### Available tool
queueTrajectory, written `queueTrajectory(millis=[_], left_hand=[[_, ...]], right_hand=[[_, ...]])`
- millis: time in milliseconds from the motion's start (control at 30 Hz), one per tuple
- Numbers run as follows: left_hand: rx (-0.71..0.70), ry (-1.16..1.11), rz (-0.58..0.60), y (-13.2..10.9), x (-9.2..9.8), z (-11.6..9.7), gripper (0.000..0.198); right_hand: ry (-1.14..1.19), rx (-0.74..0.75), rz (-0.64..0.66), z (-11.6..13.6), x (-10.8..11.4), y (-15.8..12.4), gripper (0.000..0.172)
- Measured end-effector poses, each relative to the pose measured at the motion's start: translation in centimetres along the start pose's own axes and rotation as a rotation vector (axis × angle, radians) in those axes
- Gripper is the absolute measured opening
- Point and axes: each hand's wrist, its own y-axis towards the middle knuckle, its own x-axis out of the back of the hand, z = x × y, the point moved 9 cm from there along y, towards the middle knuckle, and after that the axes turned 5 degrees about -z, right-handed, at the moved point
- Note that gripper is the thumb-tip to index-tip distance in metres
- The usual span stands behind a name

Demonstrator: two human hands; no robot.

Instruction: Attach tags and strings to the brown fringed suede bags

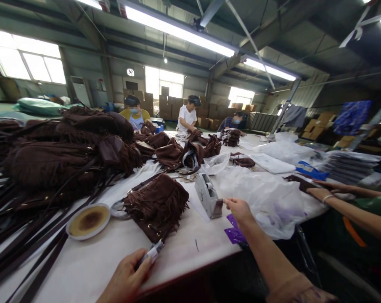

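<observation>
1. Our bag (pixel 159 204) lies on the table (pixel 115 244), brown and fringed, its ringed edge slanting from the far left down to a near corner by our left hand (pixel 127 273).
2. Its fringe points away from that edge, toward the right; the outline is nearly as broad as it is deep, so we cannot tell its long axis surely.
3. The bag sits just beyond our left hand, and to the left of our right hand (pixel 241 212), with the dispenser (pixel 206 198) standing between.
4. With the left hand we grip a slim strip (pixel 153 252), partly white, between thumb and fingers; it slants up to the bag's near corner.
5. Our right fingertips come together at the dispenser's front edge; whether they pinch any tape, we cannot tell.
6. Left of the bag we see a round dish (pixel 78 237), and beyond it a heap of bags (pixel 51 164); purple packets (pixel 236 231) lie beside our right wrist.
</observation>
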Motion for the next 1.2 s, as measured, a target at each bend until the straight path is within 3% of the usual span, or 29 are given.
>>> queueTrajectory(millis=[133, 300, 400, 500, 600, 667, 733, 867, 1000, 1200], left_hand=[[0.004, -0.019, 0.002, -0.1, 0.0, -0.2, 0.051], [-0.009, -0.036, -0.028, -0.6, 0.2, -1.1, 0.045], [-0.026, -0.073, -0.059, -0.9, 0.2, -1.3, 0.04], [-0.056, -0.08, -0.102, -1.2, 0.4, -1.3, 0.034], [-0.115, -0.03, -0.164, -1.6, 0.6, -1.9, 0.029], [-0.168, 0.021, -0.209, -1.9, 0.7, -2.5, 0.026], [-0.222, 0.066, -0.237, -2.3, 0.6, -3.0, 0.023], [-0.347, 0.184, -0.295, -3.0, 0.3, -4.0, 0.018], [-0.425, 0.352, -0.354, -3.5, 0.2, -4.4, 0.016], [-0.491, 0.518, -0.363, -3.7, -0.1, -4.4, 0.017]], right_hand=[[-0.091, -0.009, 0.003, -1.2, -0.8, -1.3, 0.033], [-0.281, 0.097, 0.011, 0.2, 0.0, -0.3, 0.018], [-0.379, 0.13, 0.056, 0.4, -0.2, -1.3, 0.016], [-0.33, 0.11, 0.243, 0.5, -3.7, -5.8, 0.019], [-0.055, 0.075, 0.598, 2.6, -10.2, -13.7, 0.031], [0.058, 0.048, 0.726, 4.4, -13.7, -18.4, 0.033], [0.105, 0.008, 0.76, 5.6, -16.2, -21.1, 0.037], [0.151, -0.116, 0.704, 5.3, -18.4, -22.4, 0.039], [0.115, -0.174, 0.665, 4.0, -18.5, -22.1, 0.04], [0.124, -0.231, 0.71, 3.2, -18.6, -22.5, 0.044]])
